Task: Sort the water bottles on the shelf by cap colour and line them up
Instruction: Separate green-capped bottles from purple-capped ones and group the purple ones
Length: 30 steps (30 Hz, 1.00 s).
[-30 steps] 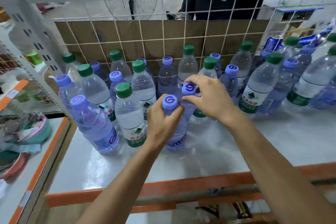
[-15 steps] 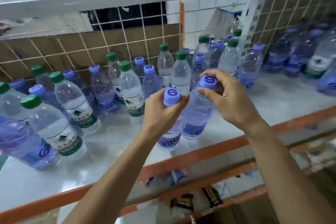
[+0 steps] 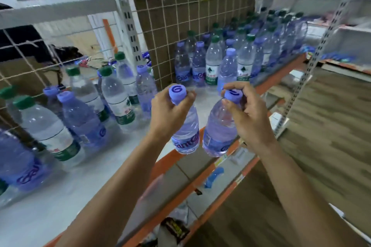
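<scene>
My left hand grips the neck of a purple-capped water bottle, and my right hand pinches the neck of a second purple-capped bottle. Both bottles hang in the air over the orange front edge of the white shelf, side by side and slightly tilted. On the shelf to the left stand mixed green-capped bottles and purple-capped bottles. Another mixed group stands further right along the same shelf.
A wire grid backed with brown cardboard closes the rear of the shelf. A grey perforated upright divides the two bays. Lower orange-edged shelves hold small packets. Wood-pattern floor lies to the right.
Both hands have lifted their purple-capped bottles off the shelf and carried them rightward over its front edge. The view has swung right, bringing the neighbouring bay of bottles into sight.
</scene>
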Tool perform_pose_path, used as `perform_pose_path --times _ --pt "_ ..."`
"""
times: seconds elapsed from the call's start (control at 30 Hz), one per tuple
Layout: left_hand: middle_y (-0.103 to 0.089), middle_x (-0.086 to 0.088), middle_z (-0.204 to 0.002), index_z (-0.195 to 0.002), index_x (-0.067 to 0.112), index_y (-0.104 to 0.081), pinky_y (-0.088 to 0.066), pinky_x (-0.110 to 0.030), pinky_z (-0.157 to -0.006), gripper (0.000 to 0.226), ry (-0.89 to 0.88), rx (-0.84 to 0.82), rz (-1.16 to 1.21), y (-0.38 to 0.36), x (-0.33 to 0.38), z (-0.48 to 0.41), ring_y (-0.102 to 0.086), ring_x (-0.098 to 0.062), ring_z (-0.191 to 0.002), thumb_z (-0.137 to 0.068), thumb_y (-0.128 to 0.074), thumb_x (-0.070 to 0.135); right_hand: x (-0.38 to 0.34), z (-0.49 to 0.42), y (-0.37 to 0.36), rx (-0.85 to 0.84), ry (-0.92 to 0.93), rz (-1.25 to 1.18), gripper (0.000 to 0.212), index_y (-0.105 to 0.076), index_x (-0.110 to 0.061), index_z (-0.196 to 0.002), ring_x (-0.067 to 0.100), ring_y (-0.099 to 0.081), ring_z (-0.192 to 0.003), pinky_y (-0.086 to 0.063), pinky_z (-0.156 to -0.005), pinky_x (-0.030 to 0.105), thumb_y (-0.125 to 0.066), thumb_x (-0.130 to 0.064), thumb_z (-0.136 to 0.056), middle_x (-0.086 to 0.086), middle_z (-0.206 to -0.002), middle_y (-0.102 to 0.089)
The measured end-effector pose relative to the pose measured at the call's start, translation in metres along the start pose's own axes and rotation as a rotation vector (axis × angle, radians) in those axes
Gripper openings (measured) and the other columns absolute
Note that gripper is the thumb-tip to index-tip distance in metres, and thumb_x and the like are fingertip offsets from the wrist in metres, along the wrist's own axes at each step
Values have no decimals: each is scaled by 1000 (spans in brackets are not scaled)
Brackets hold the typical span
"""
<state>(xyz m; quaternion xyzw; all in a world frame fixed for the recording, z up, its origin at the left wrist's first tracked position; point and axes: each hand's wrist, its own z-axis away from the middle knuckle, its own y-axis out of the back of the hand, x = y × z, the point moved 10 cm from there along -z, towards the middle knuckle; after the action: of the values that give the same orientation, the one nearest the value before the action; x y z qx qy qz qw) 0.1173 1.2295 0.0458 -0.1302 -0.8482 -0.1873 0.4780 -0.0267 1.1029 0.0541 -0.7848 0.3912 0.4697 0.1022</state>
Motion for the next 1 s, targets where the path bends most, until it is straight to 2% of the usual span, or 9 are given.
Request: perform_pose_path --times 0.13,0.27,0.37,0.47,0.6,0.7,0.83,0.93,1.0 --pt "-60 -1 -62 -63 18 -58 -44 -29 -58 26 -2 -23 -22 -48 -5 -36 -52 -9 -60 -74 -64 40 27 -34 32 57 21 10 18 -53 -16 -103 -2 -55 -87 -43 -79 13 -56 -12 -86 -11 -97 -57" --pt "-62 -6 -63 -66 12 -61 -44 -31 -57 27 19 34 -25 -77 -31 -83 -52 -11 -60 -75 -66 36 61 -84 38 30 32 17 19 -53 -22 -103 9 -59 -91 -48 -82 24 -57 -15 -85 -8 -98 -59" --pt "-61 -3 -61 -69 6 -61 -43 -30 -57 31 20 95 -69 -91 -52 -122 -51 -11 -59 -78 -68 34 84 -129 23 -54 61 35 22 -52 -24 -103 0 -56 -90 -44 -82 17 -56 -12 -84 -14 -99 -57" --pt "-56 3 -58 -64 13 -57 -41 -28 -56 29 57 127 -109 -100 -82 -156 -48 -8 -55 -76 -65 38 105 -165 0 -193 77 72 25 -53 -24 -103 -6 -53 -92 -38 -84 10 -56 -9 -83 -17 -99 -55" --pt "-56 1 -59 -70 8 -58 -43 -33 -55 36 124 142 -127 -109 -110 -186 -48 -11 -55 -74 -68 43 125 -196 -25 -381 141 190 22 -59 -7 -103 -3 -49 -92 -34 -86 4 -58 1 -82 -8 -99 -56" --pt "-56 4 -60 -71 12 -58 -43 -27 -55 23 156 168 -223 -110 -121 -200 -48 -5 -53 -78 -73 27 137 -211 -37 -496 137 233 23 -60 -8 -102 9 -53 -97 -39 -88 12 -58 4 -82 -1 -103 -59" --pt "-58 8 -61 -69 20 -58 -42 -20 -57 18 220 206 -321 -112 -130 -213 -49 0 -52 -77 -73 19 143 -228 -49 -656 191 288 24 -57 -13 -105 16 -55 -100 -44 -89 30 -60 -4 -83 3 -108 -60" --pt "-58 14 -66 -69 26 -58 -39 -11 -57 10 250 184 -422 -122 -125 -221 -52 2 -61 -67 -67 32 140 -235 -55 -760 279 344 27 -56 -14 -108 22 -56 -97 -45 -85 39 -61 -10 -82 4 -107 -62" --pt "-59 16 -69 -77 22 -62 -37 -7 -58 18 267 173 -490 -125 -124 -227 -53 3 -66 -65 -69 34 137 -233 -58 -826 348 389 28 -54 -13 -112 26 -55 -98 -45 -84 41 -58 -12 -85 6 -110 -59"
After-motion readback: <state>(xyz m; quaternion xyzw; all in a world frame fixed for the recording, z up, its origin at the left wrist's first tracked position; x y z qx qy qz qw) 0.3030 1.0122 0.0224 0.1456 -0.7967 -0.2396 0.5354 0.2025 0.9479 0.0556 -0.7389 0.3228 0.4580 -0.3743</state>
